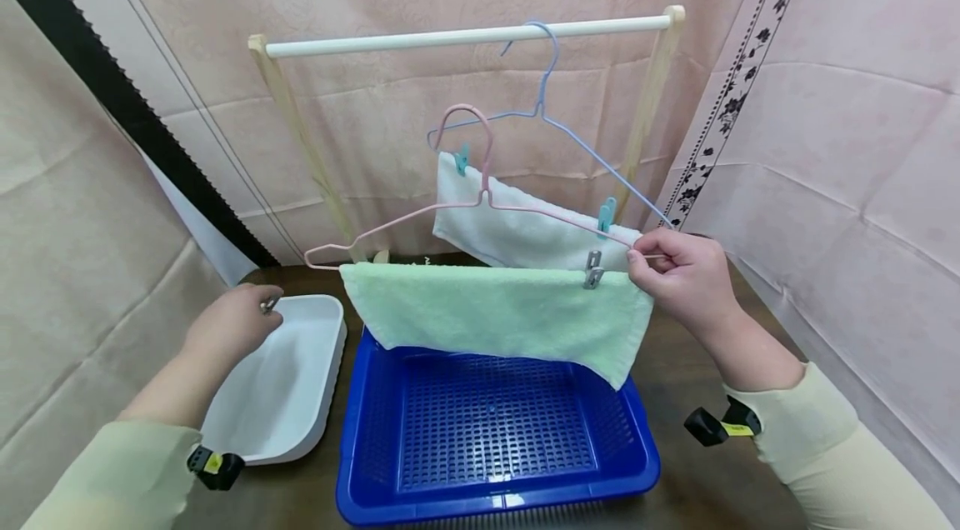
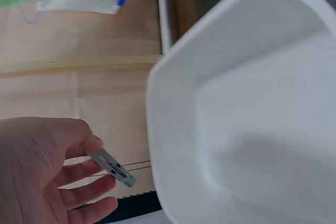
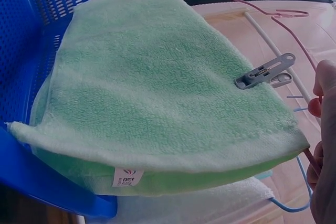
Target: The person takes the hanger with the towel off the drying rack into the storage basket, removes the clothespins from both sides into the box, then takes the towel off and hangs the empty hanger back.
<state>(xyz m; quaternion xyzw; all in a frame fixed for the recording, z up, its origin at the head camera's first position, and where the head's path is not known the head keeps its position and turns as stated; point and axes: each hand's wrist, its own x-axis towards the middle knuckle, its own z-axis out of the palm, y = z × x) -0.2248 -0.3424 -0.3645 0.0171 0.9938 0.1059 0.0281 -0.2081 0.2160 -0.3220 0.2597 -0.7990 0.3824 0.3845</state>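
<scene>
My right hand (image 1: 686, 276) grips the right end of a pink hanger (image 1: 390, 226), holding it up in front of the rack. Over the hanger's lower bar hangs a light green towel (image 1: 495, 309), with a grey clothespin (image 1: 593, 270) clipped near its right end. In the right wrist view a white label shows at the green towel's (image 3: 157, 87) edge. My left hand (image 1: 236, 322) is above the white tray's left side, apart from the towel. It pinches a second grey clothespin (image 2: 112, 167) between thumb and fingers.
A blue hanger (image 1: 577, 138) hooks over the white rail (image 1: 450, 38) of a wooden-ended rack. Teal clothespins (image 1: 606, 215) hold a white towel (image 1: 517, 222) on it. Below stand a blue perforated basket (image 1: 498, 492) and a white tray (image 1: 330, 380). Cloth walls surround the table.
</scene>
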